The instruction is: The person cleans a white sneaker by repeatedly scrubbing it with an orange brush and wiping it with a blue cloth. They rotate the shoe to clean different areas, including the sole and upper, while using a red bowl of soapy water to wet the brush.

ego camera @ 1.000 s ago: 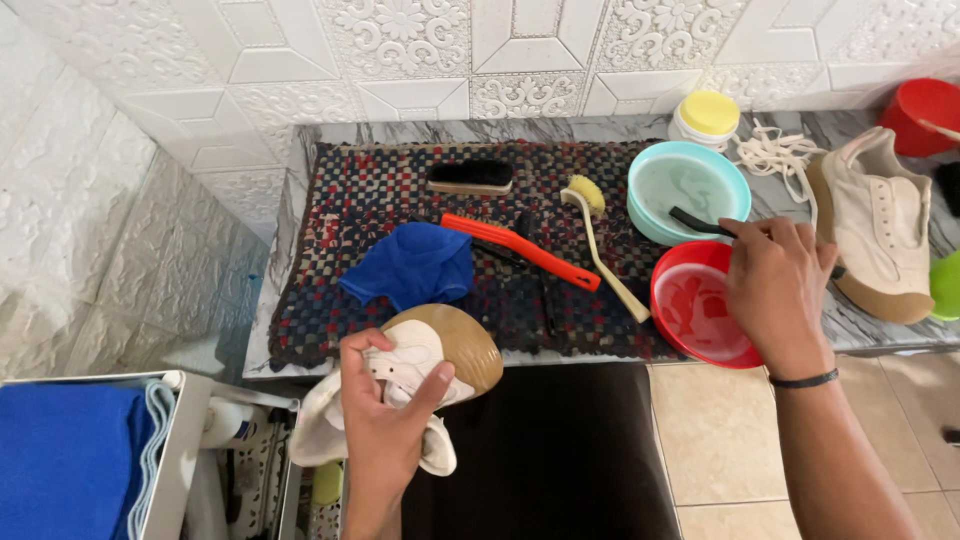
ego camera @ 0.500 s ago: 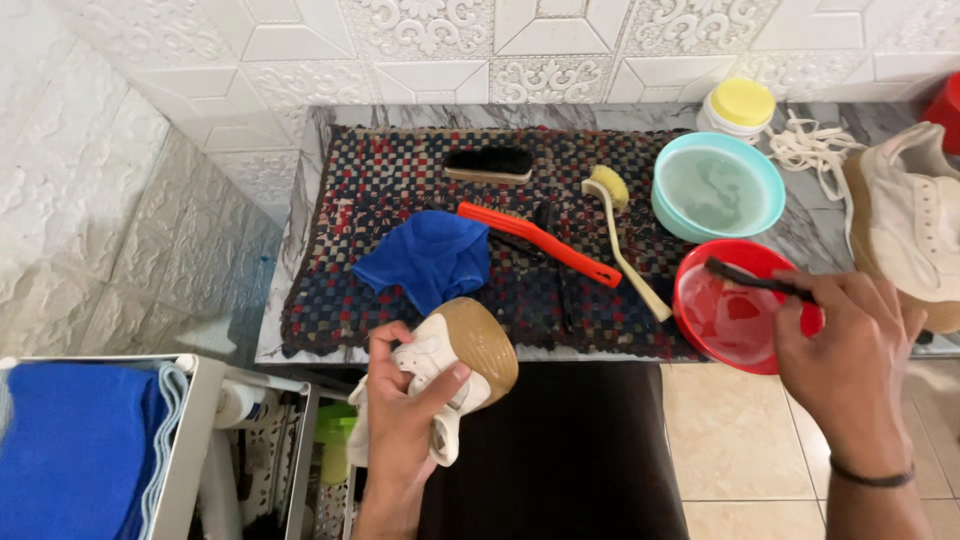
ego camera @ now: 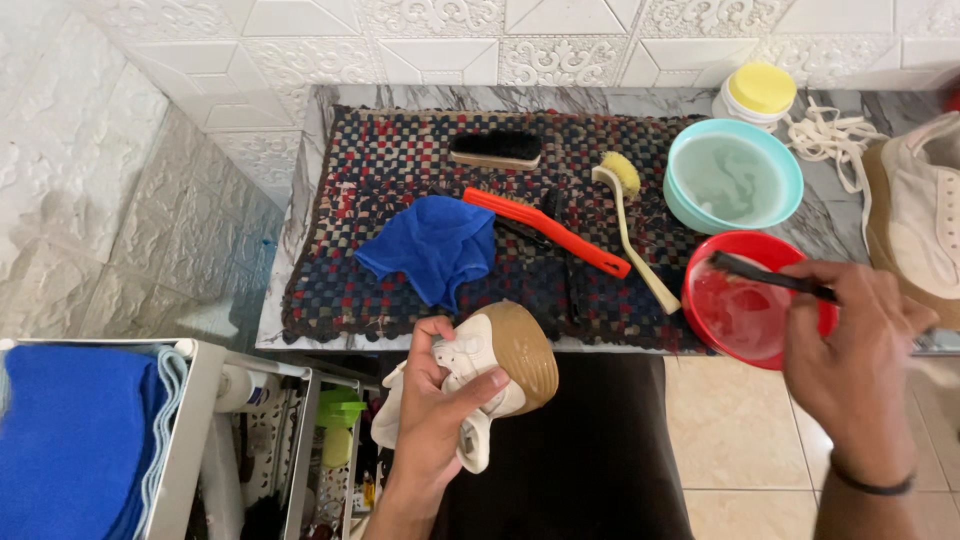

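Two hands are busy here, and each one has hold of something. Your left hand [ego camera: 440, 400] is closed around a white shoe [ego camera: 480, 385], with your fingers wrapped over its top and your thumb across the side. You hold it in the air, just in front of the counter edge, with its tan sole [ego camera: 522, 352] turned up and away from you. That shoe looks light, and its cloth top is soft and will squash, so I think the firm sole and the heel are the best places to hold. If it gets wet it may turn slippery, so keep your grip snug. Your right hand [ego camera: 850, 370] is closed on a thin dark brush [ego camera: 770, 277], whose tip is over the red bowl [ego camera: 705, 320]. It looks stiff and very light, easy to hold by its handle. Nearby on the checked mat [ego camera: 400, 160] lie a blue cloth [ego camera: 435, 245], an orange-red brush [ego camera: 545, 230] and a yellow brush [ego camera: 630, 225]. Beside them stands a teal bowl [ego camera: 680, 205] of water.
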